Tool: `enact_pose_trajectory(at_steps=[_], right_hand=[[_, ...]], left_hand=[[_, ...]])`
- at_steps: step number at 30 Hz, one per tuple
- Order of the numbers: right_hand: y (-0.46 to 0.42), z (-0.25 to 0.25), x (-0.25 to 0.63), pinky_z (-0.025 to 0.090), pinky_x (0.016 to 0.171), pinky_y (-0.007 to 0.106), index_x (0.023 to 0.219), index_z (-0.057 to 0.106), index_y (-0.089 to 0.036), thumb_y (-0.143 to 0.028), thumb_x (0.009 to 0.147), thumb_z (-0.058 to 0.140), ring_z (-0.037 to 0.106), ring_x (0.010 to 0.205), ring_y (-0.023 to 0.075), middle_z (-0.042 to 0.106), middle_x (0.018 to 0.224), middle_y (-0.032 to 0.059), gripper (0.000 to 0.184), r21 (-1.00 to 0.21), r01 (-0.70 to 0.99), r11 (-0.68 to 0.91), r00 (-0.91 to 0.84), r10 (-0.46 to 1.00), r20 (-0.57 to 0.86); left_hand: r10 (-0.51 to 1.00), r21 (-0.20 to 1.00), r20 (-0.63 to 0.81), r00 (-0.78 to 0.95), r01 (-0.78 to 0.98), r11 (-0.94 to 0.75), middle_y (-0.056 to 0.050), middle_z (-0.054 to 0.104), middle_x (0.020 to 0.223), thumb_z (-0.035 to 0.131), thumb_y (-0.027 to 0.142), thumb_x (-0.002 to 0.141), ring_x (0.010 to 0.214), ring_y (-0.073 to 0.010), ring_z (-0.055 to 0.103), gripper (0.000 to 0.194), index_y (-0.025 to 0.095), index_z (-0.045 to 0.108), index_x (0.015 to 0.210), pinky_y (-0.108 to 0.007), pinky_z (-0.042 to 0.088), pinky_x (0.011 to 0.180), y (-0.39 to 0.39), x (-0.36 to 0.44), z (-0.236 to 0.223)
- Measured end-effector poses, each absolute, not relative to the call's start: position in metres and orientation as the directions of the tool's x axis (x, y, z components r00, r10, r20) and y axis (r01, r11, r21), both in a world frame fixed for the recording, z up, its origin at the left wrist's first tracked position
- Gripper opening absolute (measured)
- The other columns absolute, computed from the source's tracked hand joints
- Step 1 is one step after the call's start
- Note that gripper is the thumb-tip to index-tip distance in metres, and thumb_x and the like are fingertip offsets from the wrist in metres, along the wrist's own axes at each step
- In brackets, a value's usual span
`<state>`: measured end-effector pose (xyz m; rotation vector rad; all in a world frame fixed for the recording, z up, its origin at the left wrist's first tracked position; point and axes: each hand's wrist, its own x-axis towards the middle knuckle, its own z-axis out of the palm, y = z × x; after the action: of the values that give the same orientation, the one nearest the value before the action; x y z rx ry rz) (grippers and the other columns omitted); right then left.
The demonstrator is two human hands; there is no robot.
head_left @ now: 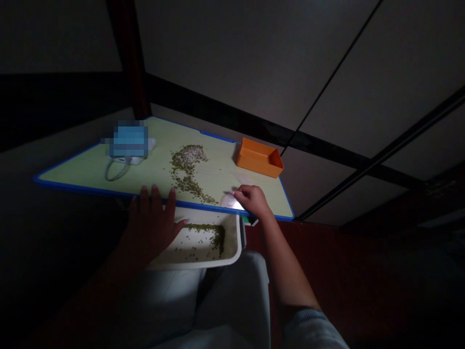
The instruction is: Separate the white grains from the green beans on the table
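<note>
My left hand (154, 228) lies with its fingers spread over the table's front edge, above a white tub (203, 264). Curled fingers close my right hand (253, 198) in a pinch low over the front right of the table; what they hold, if anything, is too small to make out. Beside its fingertips is a bright, whitish patch (233, 200). Small green beans (187, 183) lie scattered in a curved band across the tabletop, around a pale heap of small grains (192, 154). More green beans (217, 237) rest inside the tub, mostly along its far side and right corner.
The pale table (160, 130) has a blue rim. At its back right stands an orange open box (254, 162). A blurred blue device (129, 139) on a white base with a looped cable (109, 170) sits at the left. A wall (236, 58) rises behind.
</note>
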<state>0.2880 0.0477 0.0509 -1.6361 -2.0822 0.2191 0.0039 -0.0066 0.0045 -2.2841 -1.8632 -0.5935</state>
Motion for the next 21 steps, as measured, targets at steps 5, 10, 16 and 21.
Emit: enact_pose_trajectory(at_steps=[5,10,16,21], right_hand=[[0.050,0.045,0.290,0.029,0.057,0.022,0.066,0.063,-0.018,-0.045,0.091,0.062,0.047,0.058,0.0116,0.052,0.058,-0.0036,0.037,-0.557,0.780,0.285,-0.153,0.950,0.273],[0.051,0.042,0.291,0.030,0.056,0.022,0.064,0.058,-0.019,-0.047,0.089,0.061,0.045,0.059,0.0113,0.050,0.058,-0.0044,0.038,-0.674,0.688,0.269,-0.084,0.952,0.294],[0.049,0.048,0.282,0.027,0.056,0.023,0.061,0.055,-0.019,-0.044,0.086,0.063,0.041,0.058,0.0106,0.048,0.056,-0.0049,0.037,-0.653,0.711,0.263,-0.100,0.956,0.276],[0.052,0.044,0.279,0.027,0.056,0.023,0.061,0.054,-0.019,-0.046,0.088,0.060,0.041,0.058,0.0110,0.047,0.056,-0.0046,0.039,-0.712,0.648,0.269,-0.066,0.952,0.299]], left_hand=[[0.905,0.132,0.389,0.173,0.962,-0.240,-0.037,0.023,0.161,0.045,0.049,0.089,0.154,-0.0533,0.012,0.076,0.006,0.034,0.151,-0.073,0.022,0.118,-0.007,0.004,0.005],[0.906,0.120,0.389,0.166,0.966,-0.228,-0.035,0.026,0.162,0.043,0.050,0.090,0.155,-0.0514,0.013,0.076,0.008,0.034,0.152,-0.071,0.024,0.119,-0.008,0.003,0.006],[0.907,0.030,0.383,0.175,0.979,-0.202,-0.038,0.027,0.159,0.051,0.048,0.087,0.151,-0.0543,0.021,0.079,0.005,0.033,0.151,-0.072,0.029,0.115,-0.005,0.003,0.003],[0.904,-0.045,0.380,0.195,0.980,-0.193,-0.041,0.032,0.155,0.055,0.051,0.085,0.147,-0.0565,0.029,0.082,0.003,0.036,0.149,-0.068,0.033,0.114,-0.002,0.000,0.000]])
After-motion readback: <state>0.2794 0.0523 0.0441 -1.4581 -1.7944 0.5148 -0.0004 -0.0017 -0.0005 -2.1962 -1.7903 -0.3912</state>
